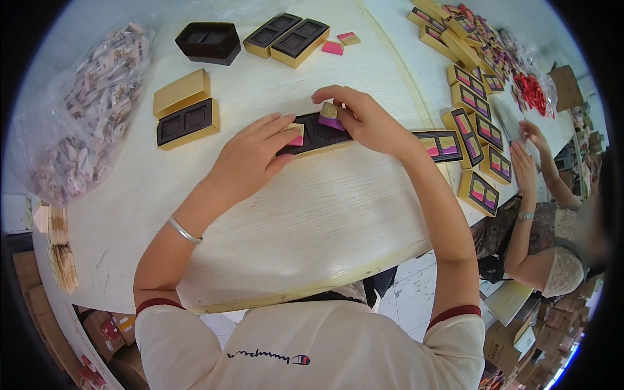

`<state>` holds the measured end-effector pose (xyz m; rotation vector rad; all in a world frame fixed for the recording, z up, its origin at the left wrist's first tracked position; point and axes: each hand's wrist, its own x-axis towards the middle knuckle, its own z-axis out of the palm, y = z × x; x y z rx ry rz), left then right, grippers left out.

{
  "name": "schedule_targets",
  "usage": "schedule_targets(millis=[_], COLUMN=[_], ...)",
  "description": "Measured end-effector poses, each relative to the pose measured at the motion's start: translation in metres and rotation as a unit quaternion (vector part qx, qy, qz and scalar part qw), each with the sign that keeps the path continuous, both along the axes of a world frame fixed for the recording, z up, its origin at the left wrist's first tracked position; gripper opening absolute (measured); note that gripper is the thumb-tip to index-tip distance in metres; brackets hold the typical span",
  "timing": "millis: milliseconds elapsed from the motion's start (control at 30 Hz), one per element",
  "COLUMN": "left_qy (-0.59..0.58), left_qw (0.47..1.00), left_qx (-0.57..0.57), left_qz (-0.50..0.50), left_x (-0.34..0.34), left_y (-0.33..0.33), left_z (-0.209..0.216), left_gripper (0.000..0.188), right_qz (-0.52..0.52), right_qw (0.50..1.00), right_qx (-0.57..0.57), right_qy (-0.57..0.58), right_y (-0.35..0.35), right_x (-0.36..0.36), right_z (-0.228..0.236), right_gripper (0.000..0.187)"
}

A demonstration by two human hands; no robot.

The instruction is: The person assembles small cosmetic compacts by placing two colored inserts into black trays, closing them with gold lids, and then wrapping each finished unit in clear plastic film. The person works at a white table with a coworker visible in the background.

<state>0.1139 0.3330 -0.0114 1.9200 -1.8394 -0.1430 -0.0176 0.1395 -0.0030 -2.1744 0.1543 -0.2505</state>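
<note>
A gold box with a black two-compartment insert (317, 135) lies in front of me on the table. My left hand (250, 156) is over its left end, fingers and thumb closed around a small pink-and-gold packet (297, 134) in or just over the left compartment. Between the thumb and fingers of my right hand (369, 123), a gold-and-purple packet (331, 116) is tilted above the right compartment. Part of each packet is hidden by my fingers.
Left stand a gold box with an empty black insert (188, 123) and a large clear bag of packets (91, 110). Black inserts (208, 42), open boxes (299, 40) and two loose packets (333, 48) lie beyond. Filled boxes (469, 133) crowd the right, beside a co-worker's hands (524, 159).
</note>
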Motion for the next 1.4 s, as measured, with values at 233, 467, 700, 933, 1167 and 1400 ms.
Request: schedule_targets(millis=[233,467,700,933,1167,1400], left_qy=[-0.061,-0.091,-0.061,0.069,0.122,0.373], left_qw=[0.998,0.994,0.996,0.998,0.992,0.921], left_qx=[0.009,-0.053,-0.059,-0.005,0.036,0.110], left_qz=[-0.029,-0.043,-0.035,-0.012,-0.008,0.013], left_x=[0.002,-0.002,-0.012,0.000,0.003,0.003], left_y=[0.003,0.004,0.007,-0.008,-0.013,-0.020], left_z=[0.007,-0.007,-0.013,-0.001,0.000,-0.014], left_gripper=[0.036,0.040,0.035,0.023,0.019,0.019], right_qz=[-0.015,-0.075,-0.094,-0.125,-0.121,-0.168], right_qw=[0.995,0.968,0.968,0.972,0.989,0.985], right_qx=[-0.042,-0.208,-0.206,-0.192,-0.038,0.011], right_qy=[-0.088,-0.116,-0.110,-0.046,-0.073,-0.032], right_y=[0.011,0.037,0.048,0.058,0.046,0.037], right_x=[-0.012,-0.047,-0.057,-0.045,-0.053,-0.041], right_z=[-0.020,-0.015,-0.015,-0.009,-0.020,-0.029], right_gripper=[0.026,0.025,0.031,0.026,0.020,0.019])
